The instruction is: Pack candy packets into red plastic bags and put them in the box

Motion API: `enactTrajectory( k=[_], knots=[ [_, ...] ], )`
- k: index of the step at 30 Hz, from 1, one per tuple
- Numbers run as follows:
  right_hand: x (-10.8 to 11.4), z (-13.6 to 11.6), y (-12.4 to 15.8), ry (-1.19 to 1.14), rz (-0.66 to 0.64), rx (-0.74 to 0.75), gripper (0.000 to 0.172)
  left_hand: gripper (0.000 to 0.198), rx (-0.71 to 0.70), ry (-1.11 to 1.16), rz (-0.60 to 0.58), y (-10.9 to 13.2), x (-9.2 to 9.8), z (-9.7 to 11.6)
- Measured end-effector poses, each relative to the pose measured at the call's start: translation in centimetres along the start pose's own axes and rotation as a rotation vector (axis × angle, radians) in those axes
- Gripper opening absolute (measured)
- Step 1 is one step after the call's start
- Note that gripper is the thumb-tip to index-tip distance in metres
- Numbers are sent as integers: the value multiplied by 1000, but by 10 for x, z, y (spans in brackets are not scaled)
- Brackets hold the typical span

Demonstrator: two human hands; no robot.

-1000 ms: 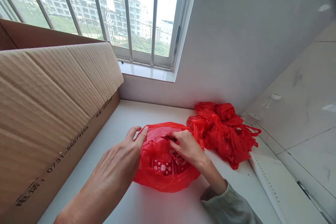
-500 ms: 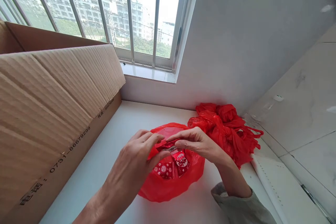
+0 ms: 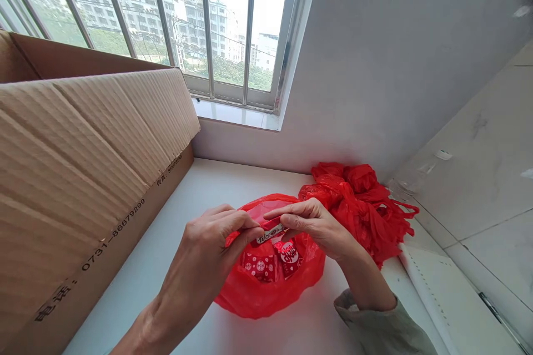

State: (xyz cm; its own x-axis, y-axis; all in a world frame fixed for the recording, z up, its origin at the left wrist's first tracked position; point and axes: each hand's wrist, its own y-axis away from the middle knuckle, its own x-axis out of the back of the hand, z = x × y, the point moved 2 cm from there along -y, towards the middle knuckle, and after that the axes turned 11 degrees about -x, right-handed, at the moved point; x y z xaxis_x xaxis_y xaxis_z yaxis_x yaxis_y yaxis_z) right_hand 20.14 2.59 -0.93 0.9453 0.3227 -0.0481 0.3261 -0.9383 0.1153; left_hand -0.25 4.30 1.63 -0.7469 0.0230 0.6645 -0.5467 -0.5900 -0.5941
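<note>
An open red plastic bag (image 3: 266, 302) lies on the white table, its mouth facing up. In it are red printed packets: one with a pale round pattern (image 3: 259, 266) and one with white lettering (image 3: 290, 255). Over the bag's mouth, a small red packet with a white label (image 3: 270, 234) spans both hands. My left hand (image 3: 212, 241) pinches its left end between thumb and fingers. At the right end, the thumb and fingers of my right hand (image 3: 312, 224) close on it, partly covering it.
A large cardboard box (image 3: 94, 138) stands at the left, its flap folded outward. Crumpled red plastic bags (image 3: 353, 194) are heaped beside the wall, right behind the open bag. A white panel (image 3: 458, 294) lies at the right, and a barred window (image 3: 229, 28) is behind.
Both hands have closed on the small red packet, and its white label now shows between them. My left hand's fingers and thumb have come together.
</note>
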Motion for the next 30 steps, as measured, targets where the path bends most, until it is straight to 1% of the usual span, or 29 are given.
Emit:
enactTrajectory(
  k=[4, 9, 12, 15, 18, 22, 25, 28, 30],
  knots=[
    [-2, -1, 0, -45, -11, -20, 30, 22, 67, 112, -28, -2, 2, 0],
    [-6, -4, 2, -68, -6, -19, 29, 26, 216, 256, -74, -2, 1, -4],
    [-7, -4, 2, -67, 30, -34, 31, 22, 284, 295, -131, -3, 0, -6],
    [-7, -1, 1, -84, 74, -62, 33, 20, 320, 327, -207, -4, 0, -8],
    [-6, 0, -1, -87, 84, -68, 35, 19, 302, 314, -260, -4, 1, -9],
    [-7, 0, 0, -27, 91, -45, 33, 17, 280, 259, -249, -3, 0, -9],
    [-6, -1, 1, 18, 123, -39, 32, 16, 247, 237, -274, -3, -1, -6],
    [-2, 0, 1, 72, 207, -36, 33, 11, 212, 130, -300, -2, -1, -6],
    [2, 2, 0, 235, 309, -39, 30, 12, 187, 1, -274, 0, 1, -9]
  ],
)
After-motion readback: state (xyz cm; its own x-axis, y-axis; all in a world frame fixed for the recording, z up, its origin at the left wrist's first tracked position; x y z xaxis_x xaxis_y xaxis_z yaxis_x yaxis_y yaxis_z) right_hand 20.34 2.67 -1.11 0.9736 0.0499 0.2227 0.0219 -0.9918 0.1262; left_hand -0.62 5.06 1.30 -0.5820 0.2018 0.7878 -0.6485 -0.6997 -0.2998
